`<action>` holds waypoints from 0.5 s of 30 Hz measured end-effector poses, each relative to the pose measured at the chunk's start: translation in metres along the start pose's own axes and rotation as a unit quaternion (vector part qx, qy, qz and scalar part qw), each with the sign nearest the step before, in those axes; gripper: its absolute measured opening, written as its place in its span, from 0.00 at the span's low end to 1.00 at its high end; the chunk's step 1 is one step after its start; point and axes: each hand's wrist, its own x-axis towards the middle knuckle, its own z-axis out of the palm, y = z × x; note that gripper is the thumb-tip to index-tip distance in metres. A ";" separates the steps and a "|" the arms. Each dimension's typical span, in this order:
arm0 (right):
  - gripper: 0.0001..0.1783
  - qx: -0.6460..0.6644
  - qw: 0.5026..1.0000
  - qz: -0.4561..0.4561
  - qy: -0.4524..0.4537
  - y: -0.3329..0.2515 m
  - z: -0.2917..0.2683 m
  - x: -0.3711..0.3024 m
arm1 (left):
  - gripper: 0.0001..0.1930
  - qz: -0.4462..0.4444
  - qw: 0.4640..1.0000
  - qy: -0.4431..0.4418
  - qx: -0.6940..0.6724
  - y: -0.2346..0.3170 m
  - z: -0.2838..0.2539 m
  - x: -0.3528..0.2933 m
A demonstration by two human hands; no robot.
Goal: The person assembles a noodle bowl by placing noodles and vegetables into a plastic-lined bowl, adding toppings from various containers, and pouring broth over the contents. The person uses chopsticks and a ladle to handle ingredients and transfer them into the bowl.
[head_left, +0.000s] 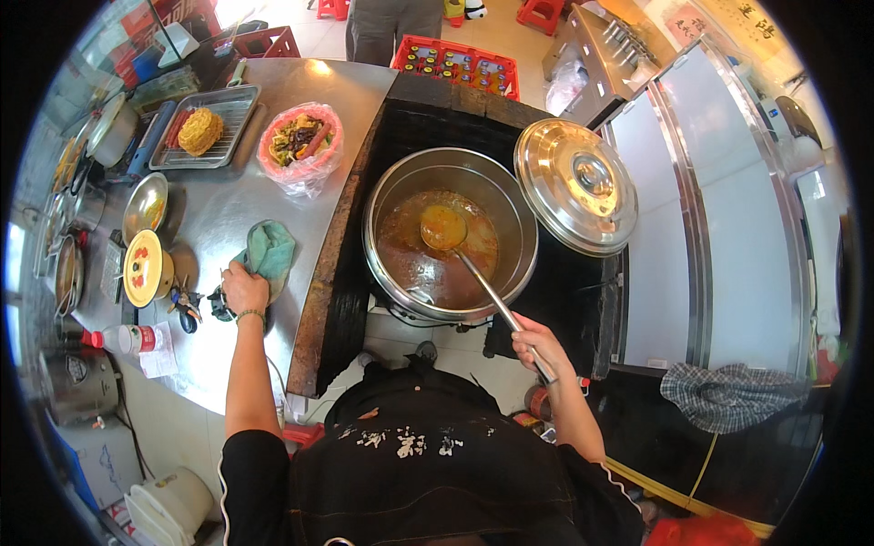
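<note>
My right hand (539,344) is wrapped round the long metal handle of a ladle (496,305). The ladle's bowl dips into the reddish-brown, oily broth (410,246) inside a big steel pot (371,227), and broth fills it. Over on the steel table, my left hand (244,291) is closed on a crumpled green cloth (270,247) that sticks out past its far side. A dark crumpled bit (219,304) shows by the fingers; I cannot make out whether it belongs to the cloth. The pot's shiny lid (583,187) lies off it, at its right.
On the table (214,364) are a pink-lined bowl of food (302,146), a tray (238,100) with a yellow noodle cake (200,133), a yellow lidded pot (146,268) and a bottle (127,339). Red bottle crates (460,65) and a standing person (387,27) are beyond the stove.
</note>
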 end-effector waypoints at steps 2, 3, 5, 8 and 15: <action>0.34 -0.017 1.000 -0.011 -0.002 -0.007 0.004 -0.016 | 0.13 -0.001 1.000 0.008 0.004 -0.001 0.002 0.001; 0.34 -0.023 1.000 -0.015 -0.004 -0.012 0.007 -0.024 | 0.13 -0.002 1.000 0.014 0.006 0.000 0.002 0.001; 0.35 -0.031 0.999 -0.020 -0.007 -0.020 0.016 -0.039 | 0.13 -0.005 0.999 0.032 0.012 0.003 0.003 -0.002; 0.35 -0.043 0.999 -0.021 -0.007 -0.035 0.038 -0.056 | 0.14 -0.011 0.998 0.051 0.023 0.006 0.003 -0.003; 0.34 -0.069 0.996 -0.032 -0.035 -0.072 0.087 -0.079 | 0.15 -0.018 0.996 0.088 0.026 0.002 0.005 -0.004</action>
